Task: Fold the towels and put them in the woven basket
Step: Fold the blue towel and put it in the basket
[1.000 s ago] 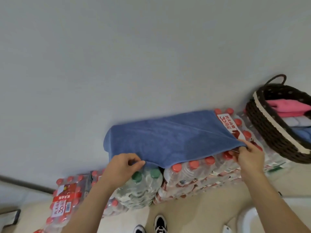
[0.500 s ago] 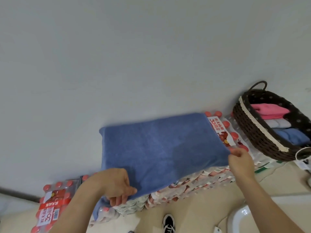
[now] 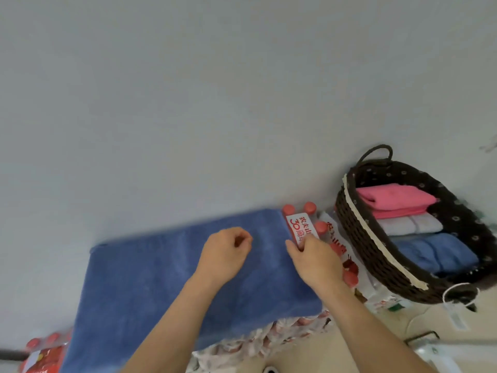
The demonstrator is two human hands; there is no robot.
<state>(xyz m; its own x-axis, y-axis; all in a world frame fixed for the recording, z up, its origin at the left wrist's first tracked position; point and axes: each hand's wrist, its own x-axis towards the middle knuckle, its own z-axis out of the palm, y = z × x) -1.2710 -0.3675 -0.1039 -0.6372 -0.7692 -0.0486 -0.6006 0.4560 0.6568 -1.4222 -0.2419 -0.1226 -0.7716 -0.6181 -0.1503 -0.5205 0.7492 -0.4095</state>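
Towel (image 3: 150,286) lies on bottle packs (image 3: 302,224), left of the basket (image 3: 357,232). My left grip (image 3: 224,255) is curled, holding nothing. My right grip (image 3: 318,263) is at its basket-side edge; pinching or not, I cannot tell. Bumpy bottles could let it slip.

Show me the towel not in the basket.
The big blue towel on the bottle packs; the pink towel, white towel and second blue towel lie folded inside the basket.
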